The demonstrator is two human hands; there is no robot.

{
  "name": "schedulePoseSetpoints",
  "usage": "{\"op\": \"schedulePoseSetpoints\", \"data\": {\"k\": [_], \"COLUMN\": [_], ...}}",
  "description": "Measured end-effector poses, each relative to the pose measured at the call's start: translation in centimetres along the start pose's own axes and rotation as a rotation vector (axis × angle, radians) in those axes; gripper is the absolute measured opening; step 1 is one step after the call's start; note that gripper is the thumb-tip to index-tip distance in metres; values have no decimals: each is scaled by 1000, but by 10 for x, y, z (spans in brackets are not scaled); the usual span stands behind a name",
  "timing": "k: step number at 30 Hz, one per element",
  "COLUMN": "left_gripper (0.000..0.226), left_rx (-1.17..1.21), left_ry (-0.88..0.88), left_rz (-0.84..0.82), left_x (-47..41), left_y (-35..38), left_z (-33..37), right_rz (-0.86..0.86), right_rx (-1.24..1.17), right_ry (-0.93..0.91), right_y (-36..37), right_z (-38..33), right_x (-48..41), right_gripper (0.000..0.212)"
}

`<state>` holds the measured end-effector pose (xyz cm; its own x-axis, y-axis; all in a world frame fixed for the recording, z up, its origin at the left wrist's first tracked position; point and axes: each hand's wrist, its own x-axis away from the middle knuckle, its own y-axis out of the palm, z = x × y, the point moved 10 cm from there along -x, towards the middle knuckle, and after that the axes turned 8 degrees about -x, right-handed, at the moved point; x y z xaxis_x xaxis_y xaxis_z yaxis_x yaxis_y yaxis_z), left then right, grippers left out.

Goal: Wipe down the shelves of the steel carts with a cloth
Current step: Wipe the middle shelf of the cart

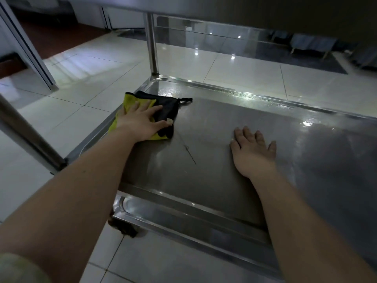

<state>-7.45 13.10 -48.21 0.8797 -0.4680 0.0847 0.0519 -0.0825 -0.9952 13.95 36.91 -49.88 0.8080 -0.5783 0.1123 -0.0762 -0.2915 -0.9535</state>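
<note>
Our left forearm (81, 186) leads to the left hand (140, 122), spread flat on the yellow-black cloth (170, 111); our right hand (253, 153) lies flat, empty, on the steel shelf (204, 172).

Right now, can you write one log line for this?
left hand: presses cloth flat | right hand: flat on shelf | cloth: shelf's left end

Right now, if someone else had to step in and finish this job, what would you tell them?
Left hand: flat, pressing the cloth near the far left corner of the shelf.
Right hand: flat on bare steel, holding nothing.
Done: the far edge shows a wet sheen, so it was probably wiped.
Left: the middle and near side look dry. The right end is too dark to judge.
</note>
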Motion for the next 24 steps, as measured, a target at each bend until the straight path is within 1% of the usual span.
{"op": "schedulePoseSetpoints", "data": {"k": [5, 7, 9, 12, 13, 15, 17, 19, 24], "left_gripper": [77, 74, 71, 65, 62, 59, 64, 69, 75], "left_rx": [8, -10, -21, -32, -31, -9, 28, 46, 28], "left_ry": [-19, 15, 122, 328, 379, 421, 410, 367, 109], "left_rz": [-43, -55, -33, 9, 19, 29, 28, 32, 1], "left_x": [-18, -23, -21, -4, 1, 3, -4, -16, -40], "left_y": [0, -3, -6, -5, -5, -5, -8, -11, -12], "left_z": [21, 49, 99, 187, 208, 224, 211, 182, 69], "right_rz": [2, 2, -5, 7, 22, 46, 43, 25, 12], "right_rx": [27, 27, 16, -2, -10, -32, -28, -15, -4], "right_ry": [-19, -27, -22, 3, 15, 28, 10, -9, -25], "right_y": [1, 1, 2, 2, 1, 0, -1, 0, 1], "right_z": [-3, -5, -5, -1, 2, 6, 5, 3, 2], "right_x": [4, 4, 3, 2, 2, 2, 2, 3, 2], "right_gripper": [54, 54, 55, 55, 55, 55, 55, 54, 54]}}
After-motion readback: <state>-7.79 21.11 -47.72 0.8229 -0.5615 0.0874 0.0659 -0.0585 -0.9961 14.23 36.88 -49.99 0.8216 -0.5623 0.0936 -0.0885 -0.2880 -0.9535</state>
